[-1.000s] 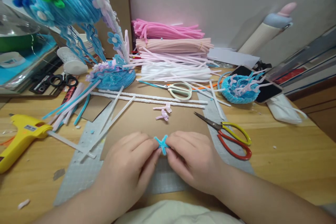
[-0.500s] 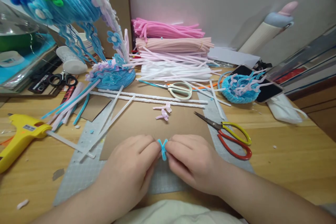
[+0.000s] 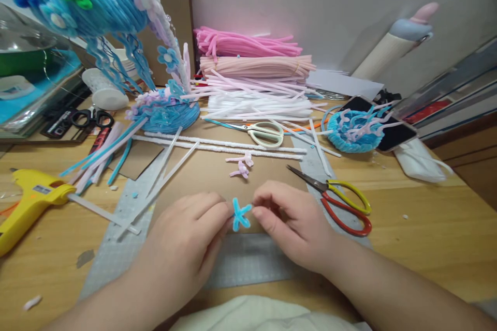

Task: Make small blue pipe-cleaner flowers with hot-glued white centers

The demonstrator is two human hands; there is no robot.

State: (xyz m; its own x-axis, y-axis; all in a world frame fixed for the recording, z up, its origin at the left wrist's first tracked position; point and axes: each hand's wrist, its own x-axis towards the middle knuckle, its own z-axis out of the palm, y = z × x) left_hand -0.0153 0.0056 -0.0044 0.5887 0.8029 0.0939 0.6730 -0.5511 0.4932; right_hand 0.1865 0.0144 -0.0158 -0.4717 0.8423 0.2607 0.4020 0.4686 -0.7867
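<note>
A small blue pipe-cleaner piece (image 3: pixel 240 215), twisted into a little cross of loops, is held between both hands over a brown cardboard sheet (image 3: pixel 202 176). My left hand (image 3: pixel 186 243) pinches its left side with closed fingers. My right hand (image 3: pixel 289 222) pinches its right tip between thumb and forefinger. Two small pale pink twisted pieces (image 3: pixel 243 164) lie on the cardboard just beyond. Red-and-yellow scissors (image 3: pixel 341 201) lie open to the right of my right hand.
A yellow glue gun (image 3: pixel 29 201) lies at the left. Stacks of pink and white pipe cleaners (image 3: pixel 252 80) sit at the back, pale green scissors (image 3: pixel 260 133) before them. A tall blue pipe-cleaner sculpture (image 3: pixel 97 15) stands back left, a blue woven piece (image 3: pixel 355 132) back right.
Both hands have shifted slightly away from me with the blue piece. Its loops have spread into a clearer cross, and my right fingers now grip only its right tip.
</note>
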